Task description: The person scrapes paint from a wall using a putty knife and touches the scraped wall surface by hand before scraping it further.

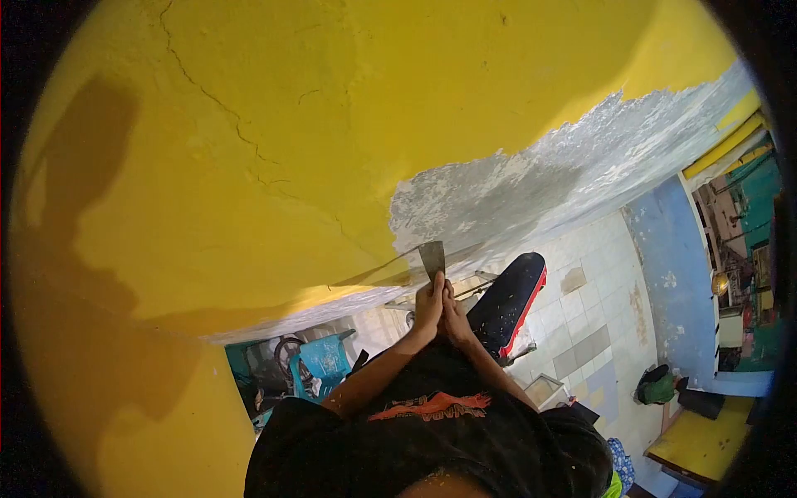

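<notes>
A flat-bladed paint scraper (432, 257) points up toward the wall from between my hands, in the middle of the view. My left hand (427, 310) is closed around its handle. Pressed up against it, my right hand (454, 319) is closed on the same handle, which the fingers mostly hide. The yellow painted wall (274, 149) fills the upper left and has a long crack. Just beyond the blade lies a bare grey patch (490, 191) with a ragged paint edge. Whether the blade touches the wall I cannot tell.
Below me is a tiled floor (594, 290) with a bent leg in dark trousers (515, 290) above it. A turquoise chair (322, 365) stands at lower left. To the right are a blue wall (664, 274), a green bundle (657, 387) and a yellow table (706, 440).
</notes>
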The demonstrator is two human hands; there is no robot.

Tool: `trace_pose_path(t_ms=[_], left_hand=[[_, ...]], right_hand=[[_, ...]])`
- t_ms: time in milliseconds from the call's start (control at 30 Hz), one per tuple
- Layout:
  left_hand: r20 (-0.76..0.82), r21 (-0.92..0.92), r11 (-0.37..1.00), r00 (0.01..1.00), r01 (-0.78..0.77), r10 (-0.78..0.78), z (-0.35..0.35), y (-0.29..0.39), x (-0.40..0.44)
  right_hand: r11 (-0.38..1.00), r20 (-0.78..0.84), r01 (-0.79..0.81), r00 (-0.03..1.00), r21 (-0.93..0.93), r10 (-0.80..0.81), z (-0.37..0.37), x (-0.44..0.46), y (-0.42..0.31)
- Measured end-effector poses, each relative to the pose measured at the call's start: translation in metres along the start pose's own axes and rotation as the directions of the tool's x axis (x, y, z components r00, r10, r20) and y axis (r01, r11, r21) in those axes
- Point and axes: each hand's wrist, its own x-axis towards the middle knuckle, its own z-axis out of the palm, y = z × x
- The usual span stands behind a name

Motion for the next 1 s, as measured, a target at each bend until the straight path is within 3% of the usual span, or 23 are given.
trace_pose_path(t_ms=[33, 100, 167, 200, 267, 300, 367, 433, 533, 633, 700, 733, 767, 833, 867, 900, 967, 1000], left_hand=[[-0.064, -0.059, 0.996, 0.995, 0.067, -0.070, -0.002, 0.002, 0.000], [-0.049, -0.015, 1.000, 0.999, 0.022, -0.022, 0.000, 0.010, -0.002], [-0.039, -0.123, 0.991, 0.997, 0.059, -0.064, 0.008, 0.019, -0.009], [-0.040, -0.125, 0.990, 0.997, 0.063, -0.069, 0.012, 0.019, -0.010], [0.004, -0.066, 0.998, 1.000, -0.016, 0.016, 0.016, 0.021, -0.009], [0.003, -0.063, 0.998, 1.000, -0.018, 0.019, 0.013, 0.016, -0.011], [-0.104, -0.010, 0.999, 0.994, -0.033, 0.032, 0.011, 0.003, -0.008], [-0.158, -0.084, 0.992, 0.984, -0.095, 0.081, 0.006, 0.025, 0.000], [-0.193, -0.065, 0.947, 0.936, -0.313, 0.296, 0.010, 0.073, 0.005], [-0.095, -0.097, 0.937, 0.940, -0.335, 0.326, 0.017, 0.122, -0.011], [-0.083, 0.175, 0.902, 0.907, -0.395, 0.413, 0.026, 0.141, -0.021], [-0.049, 0.031, 0.938, 0.937, -0.346, 0.347, 0.027, 0.141, -0.022], [-0.008, 0.206, 0.918, 0.937, -0.340, 0.349, 0.027, 0.144, -0.028], [0.197, 0.087, 0.914, 0.906, -0.396, 0.374, 0.037, 0.145, -0.022], [0.268, 0.067, 0.930, 0.904, -0.362, 0.333, 0.043, 0.143, -0.017], [0.301, 0.134, 0.917, 0.897, -0.377, 0.324, 0.055, 0.149, -0.015], [0.341, 0.065, 0.963, 0.912, -0.262, 0.226, 0.070, 0.158, -0.008], [0.345, 0.112, 0.949, 0.907, -0.294, 0.240, 0.081, 0.170, -0.008]], right_hand=[[0.993, -0.005, -0.065, 0.998, -0.096, 0.065, -0.001, 0.005, 0.010], [0.992, 0.037, -0.120, 0.992, -0.032, 0.121, -0.004, 0.009, 0.017], [0.997, 0.037, 0.049, 0.998, -0.067, -0.046, -0.009, 0.002, 0.015], [0.997, 0.036, 0.043, 0.999, -0.068, -0.041, -0.011, -0.003, 0.003], [0.966, 0.054, -0.241, 0.968, -0.090, 0.246, -0.010, -0.008, -0.028], [0.967, 0.057, -0.238, 0.968, -0.088, 0.244, -0.012, -0.005, -0.015], [0.987, 0.129, -0.004, 0.991, -0.160, 0.025, -0.022, 0.010, 0.018], [0.979, 0.157, 0.144, 0.980, -0.147, -0.120, 0.009, 0.016, -0.032], [0.976, 0.239, 0.117, 0.968, -0.182, -0.072, 0.021, 0.036, -0.051], [0.985, 0.303, 0.142, 0.947, -0.096, -0.107, 0.031, 0.032, -0.072], [0.970, 0.177, 0.118, 0.972, 0.211, -0.156, 0.045, -0.009, -0.121], [0.961, 0.121, 0.098, 0.984, 0.257, -0.133, 0.039, -0.015, -0.119], [0.958, 0.108, 0.107, 0.984, 0.267, -0.140, 0.033, -0.018, -0.119], [0.888, -0.146, 0.382, 0.893, -0.256, -0.426, 0.022, -0.030, -0.136], [0.827, -0.169, 0.280, 0.899, -0.487, -0.403, 0.012, -0.036, -0.150], [0.814, -0.232, 0.264, 0.873, -0.517, -0.430, 0.010, -0.038, -0.162], [0.850, -0.185, 0.304, 0.892, -0.430, -0.413, -0.001, -0.036, -0.168], [0.848, -0.193, 0.311, 0.885, -0.429, -0.423, -0.004, -0.039, -0.176]])
